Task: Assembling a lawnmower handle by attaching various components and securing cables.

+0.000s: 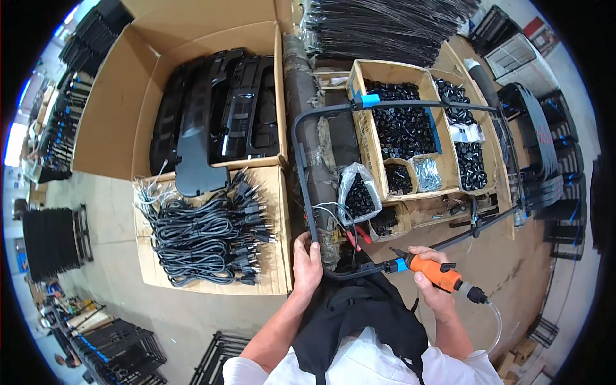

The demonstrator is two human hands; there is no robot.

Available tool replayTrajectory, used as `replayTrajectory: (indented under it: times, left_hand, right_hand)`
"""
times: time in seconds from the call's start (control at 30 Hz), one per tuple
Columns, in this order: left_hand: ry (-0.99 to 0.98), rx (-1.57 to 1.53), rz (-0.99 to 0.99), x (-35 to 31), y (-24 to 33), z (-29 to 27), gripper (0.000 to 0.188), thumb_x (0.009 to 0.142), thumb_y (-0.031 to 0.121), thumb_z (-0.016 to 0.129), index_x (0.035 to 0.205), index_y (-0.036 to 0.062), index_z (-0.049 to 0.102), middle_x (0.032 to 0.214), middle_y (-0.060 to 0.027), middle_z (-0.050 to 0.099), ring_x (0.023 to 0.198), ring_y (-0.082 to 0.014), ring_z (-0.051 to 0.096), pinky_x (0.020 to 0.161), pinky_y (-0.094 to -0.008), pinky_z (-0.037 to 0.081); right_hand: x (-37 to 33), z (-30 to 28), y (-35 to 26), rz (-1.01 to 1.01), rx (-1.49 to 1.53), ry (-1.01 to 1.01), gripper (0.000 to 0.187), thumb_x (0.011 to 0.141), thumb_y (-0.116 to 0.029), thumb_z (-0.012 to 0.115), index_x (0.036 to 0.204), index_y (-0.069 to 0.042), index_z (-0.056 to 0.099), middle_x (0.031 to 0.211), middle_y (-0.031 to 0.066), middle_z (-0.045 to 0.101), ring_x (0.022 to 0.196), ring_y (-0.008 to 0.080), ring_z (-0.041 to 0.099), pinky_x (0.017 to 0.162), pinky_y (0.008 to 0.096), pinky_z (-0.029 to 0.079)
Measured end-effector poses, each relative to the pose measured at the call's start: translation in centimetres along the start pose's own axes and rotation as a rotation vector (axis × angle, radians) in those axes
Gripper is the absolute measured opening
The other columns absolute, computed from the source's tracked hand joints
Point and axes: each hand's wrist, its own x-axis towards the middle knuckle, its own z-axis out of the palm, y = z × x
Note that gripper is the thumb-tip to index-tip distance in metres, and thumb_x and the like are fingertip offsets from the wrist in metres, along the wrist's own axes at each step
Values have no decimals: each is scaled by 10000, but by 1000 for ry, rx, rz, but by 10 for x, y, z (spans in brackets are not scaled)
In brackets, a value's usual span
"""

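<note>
My left hand (307, 264) is wrapped round the left side of a black tubular frame (410, 103), close to its near corner. The frame is a large rounded rectangle with blue tape on its far and near bars. My right hand (435, 294) grips an orange air screwdriver (431, 271), a clear hose trailing from its back end. The driver's tip points left, just above the near bar beside the blue tape. Under the frame stands a divided wooden bin (360, 131) with black plastic caps (401, 128) and silver screws (427, 174). Red-handled pliers (361, 236) lie inside the frame's near left corner.
Bundled black power cables (205, 237) lie on cardboard at left, before an open carton (112, 122) of black plastic panels. A plastic bag (358, 199) of small black parts sits beside the bin. Thin black rods (385, 29) are piled at the back. Stacked frames (539, 128) stand at right.
</note>
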Motion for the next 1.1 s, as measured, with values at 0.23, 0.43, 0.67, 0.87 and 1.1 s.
replayTrajectory:
  times: [0.23,0.43,0.67,0.87,1.1]
  left_hand:
    - [36,215,-7,8,19,6,361,1122,199,579,1370,-63,578,1242,-215,682,1120,-322,668,1036,-427,524]
    - [67,-6,-126,11,8,9,379,1131,230,603,1356,-73,574,1201,-168,685,1060,-227,644,981,-380,530]
    - [-99,143,-119,-16,19,4,399,1118,223,609,1365,-85,546,1165,-171,673,1040,-221,650,962,-378,537]
    - [-124,198,-163,-51,12,1,422,1095,218,643,1372,-80,533,1140,-200,666,996,-271,687,935,-407,556]
    - [-75,303,-271,-57,23,8,423,1079,230,675,1351,-74,565,1123,-171,680,980,-240,682,912,-406,564]
  right_hand:
    - [-1,4,5,-12,9,-1,392,940,-59,744,1298,-47,586,1388,223,671,1342,329,627,1161,488,481]
    - [4,10,5,-9,7,-25,387,928,-58,763,1283,-48,611,1361,217,695,1308,321,656,1125,474,515]
    - [12,4,11,63,-11,-1,378,936,-69,766,1279,-43,608,1352,216,696,1332,349,647,1147,491,492]
    - [32,-4,20,167,69,-39,378,959,-85,743,1300,-52,582,1387,216,668,1364,366,621,1166,524,469]
    - [65,-14,70,198,228,-143,377,923,-87,768,1257,-49,598,1366,223,684,1347,384,638,1149,530,492]
